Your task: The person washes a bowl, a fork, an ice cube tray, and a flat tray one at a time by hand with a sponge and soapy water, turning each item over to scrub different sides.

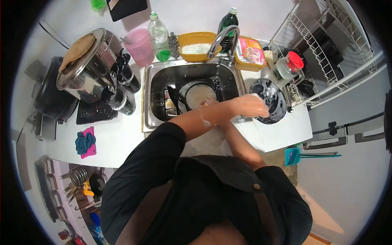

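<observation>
My left arm reaches across to the right over my right arm. My left hand [252,106], wet with foam on it, is closed at the left edge of a black soapy round dish [272,100] on the counter; what its fingers hold is hidden. My right hand [209,102] is low in the steel sink [150,87], mostly hidden behind my left forearm, beside a round pan with cloudy water [199,94]. Dark utensils [174,97] lie to the left of that pan. The curved faucet [223,37] stands over the back of the sink.
Behind the sink stand a yellow tub of suds [197,48], a clear soap bottle [159,38], a pink pitcher [140,49] and a dark green bottle [229,26]. A red-lidded jar [287,68] and wire rack [312,49] are right; a large pot [92,69] is left.
</observation>
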### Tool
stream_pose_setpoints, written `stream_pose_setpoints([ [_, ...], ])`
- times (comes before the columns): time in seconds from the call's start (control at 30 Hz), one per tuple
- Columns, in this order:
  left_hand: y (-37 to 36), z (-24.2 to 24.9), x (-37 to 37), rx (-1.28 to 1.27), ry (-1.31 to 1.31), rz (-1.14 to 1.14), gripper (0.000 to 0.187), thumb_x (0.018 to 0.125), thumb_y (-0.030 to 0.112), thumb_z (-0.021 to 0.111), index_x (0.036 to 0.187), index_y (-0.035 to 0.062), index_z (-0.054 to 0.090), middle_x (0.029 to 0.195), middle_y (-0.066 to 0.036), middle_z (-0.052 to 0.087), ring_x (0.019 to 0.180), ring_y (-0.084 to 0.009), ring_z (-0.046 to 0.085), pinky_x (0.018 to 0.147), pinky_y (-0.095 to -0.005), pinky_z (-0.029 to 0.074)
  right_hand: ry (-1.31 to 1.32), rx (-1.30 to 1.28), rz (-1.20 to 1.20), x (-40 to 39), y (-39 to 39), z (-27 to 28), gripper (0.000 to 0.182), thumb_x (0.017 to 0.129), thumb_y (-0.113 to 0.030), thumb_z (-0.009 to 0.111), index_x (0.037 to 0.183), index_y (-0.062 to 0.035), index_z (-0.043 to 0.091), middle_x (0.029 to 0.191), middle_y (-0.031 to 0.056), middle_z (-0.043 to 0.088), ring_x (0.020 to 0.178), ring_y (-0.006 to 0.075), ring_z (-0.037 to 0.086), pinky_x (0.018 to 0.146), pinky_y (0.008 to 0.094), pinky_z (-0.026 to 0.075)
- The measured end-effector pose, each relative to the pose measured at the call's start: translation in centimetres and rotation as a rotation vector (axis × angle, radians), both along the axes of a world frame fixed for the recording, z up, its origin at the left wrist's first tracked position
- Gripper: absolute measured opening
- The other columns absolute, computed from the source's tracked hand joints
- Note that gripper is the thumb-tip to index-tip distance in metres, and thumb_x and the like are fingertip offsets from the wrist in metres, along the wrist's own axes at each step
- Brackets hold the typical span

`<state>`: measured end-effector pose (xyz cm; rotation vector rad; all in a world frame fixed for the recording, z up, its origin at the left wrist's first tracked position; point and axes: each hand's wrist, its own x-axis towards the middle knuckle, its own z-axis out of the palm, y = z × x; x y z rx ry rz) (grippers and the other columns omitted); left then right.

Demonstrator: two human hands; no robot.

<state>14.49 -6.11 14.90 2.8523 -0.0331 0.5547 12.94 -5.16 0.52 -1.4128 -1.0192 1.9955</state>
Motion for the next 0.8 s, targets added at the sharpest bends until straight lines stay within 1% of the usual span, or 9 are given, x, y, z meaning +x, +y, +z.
stream_pose_setpoints([
  [0.1, -0.5, -0.9, 1.1, -0.048, -0.018, 0.079, 0.008, 0.076, 0.016, 0.049, 0.077, 0.0086, 0.053, 0.078, -0.005, 0.056, 0.080, -0.0244, 0.058, 0.067, -0.0351, 0.047, -0.639, 0.617, 0.038, -0.2, -2.2, 2.8, 0.020, 0.079, -0.023, 0.061, 0.088, -0.0065, 0.057, 0.078, 0.0068, 0.061, 0.070, 0.0207, 0.058, 0.067, 0.0322, 0.045],
  [0.3, 0.9, -2.2, -3.4, -0.036, -0.356, 0.139, 0.026, 0.067, 0.010, 0.056, 0.093, 0.0106, 0.061, 0.091, -0.006, 0.060, 0.091, -0.0243, 0.056, 0.083, -0.0375, 0.041, -0.536, 0.892, -0.151, 2.8, -1.1, -0.6, 0.018, 0.075, -0.021, 0.064, 0.084, -0.0052, 0.059, 0.082, 0.0117, 0.062, 0.074, 0.0248, 0.060, 0.067, 0.0334, 0.046],
  [0.4, 4.9, -5.4, -9.7, -0.252, -0.497, 0.691, 0.033, 0.063, 0.004, 0.055, 0.095, 0.0069, 0.062, 0.094, -0.011, 0.061, 0.094, -0.0299, 0.054, 0.082, -0.0376, 0.042, -0.818, 1.032, -0.240, 3.9, -2.0, 1.7, 0.011, 0.075, -0.015, 0.062, 0.079, -0.0044, 0.059, 0.077, 0.0167, 0.060, 0.073, 0.0322, 0.060, 0.067, 0.0371, 0.046],
  [0.43, 8.2, -9.9, -11.7, -0.294, -0.564, 0.888, 0.031, 0.064, 0.004, 0.056, 0.094, 0.0062, 0.062, 0.098, -0.012, 0.060, 0.096, -0.0311, 0.054, 0.082, -0.0382, 0.044, -0.788, 0.795, -0.242, 3.8, -2.2, 2.8, 0.013, 0.074, -0.015, 0.063, 0.078, -0.0029, 0.059, 0.079, 0.0183, 0.060, 0.077, 0.0355, 0.058, 0.068, 0.0386, 0.046],
  [0.5, 11.2, -14.7, -15.6, -0.343, -0.166, 1.394, 0.023, 0.074, 0.013, 0.053, 0.093, 0.0031, 0.063, 0.099, -0.015, 0.061, 0.097, -0.0307, 0.055, 0.085, -0.0387, 0.044, -0.767, 0.787, -0.244, 3.6, -2.3, 2.4, 0.015, 0.074, -0.016, 0.063, 0.079, -0.0027, 0.059, 0.081, 0.0181, 0.061, 0.078, 0.0350, 0.059, 0.069, 0.0387, 0.046],
  [0.57, 13.9, -19.7, -18.7, -0.635, 0.636, 1.270, 0.039, 0.078, 0.031, 0.053, 0.101, 0.0006, 0.060, 0.108, -0.019, 0.058, 0.103, -0.0310, 0.054, 0.088, -0.0392, 0.043, -0.774, 0.809, -0.233, 3.5, -2.1, 2.3, 0.016, 0.074, -0.016, 0.064, 0.080, -0.0028, 0.059, 0.082, 0.0180, 0.061, 0.078, 0.0347, 0.059, 0.070, 0.0386, 0.046],
  [0.63, 14.1, -24.3, -19.4, -0.700, 0.552, 1.339, 0.050, 0.076, 0.046, 0.057, 0.095, 0.0006, 0.063, 0.107, -0.022, 0.057, 0.098, -0.0333, 0.056, 0.084, -0.0380, 0.045, -0.809, 0.851, -0.202, 3.4, -2.3, 2.2, 0.017, 0.073, -0.017, 0.064, 0.081, -0.0031, 0.059, 0.083, 0.0178, 0.061, 0.079, 0.0345, 0.059, 0.071, 0.0384, 0.046],
  [0.73, 13.8, -24.2, -19.1, -0.699, 0.701, 1.217, 0.049, 0.077, 0.044, 0.057, 0.099, 0.0005, 0.061, 0.105, -0.023, 0.057, 0.092, -0.0356, 0.058, 0.081, -0.0385, 0.046, -0.803, 0.869, -0.218, 3.7, -2.2, 2.0, 0.018, 0.074, -0.019, 0.065, 0.083, -0.0047, 0.061, 0.079, 0.0171, 0.061, 0.076, 0.0339, 0.060, 0.069, 0.0376, 0.046],
  [0.8, 12.7, -22.1, -19.4, -1.119, 0.376, 1.196, 0.045, 0.077, 0.038, 0.059, 0.104, 0.0020, 0.059, 0.102, -0.022, 0.058, 0.090, -0.0363, 0.058, 0.080, -0.0396, 0.046, -0.804, 0.817, -0.233, 3.8, -2.1, 2.1, 0.018, 0.074, -0.019, 0.065, 0.083, -0.0043, 0.060, 0.080, 0.0170, 0.062, 0.078, 0.0342, 0.060, 0.070, 0.0376, 0.046],
])
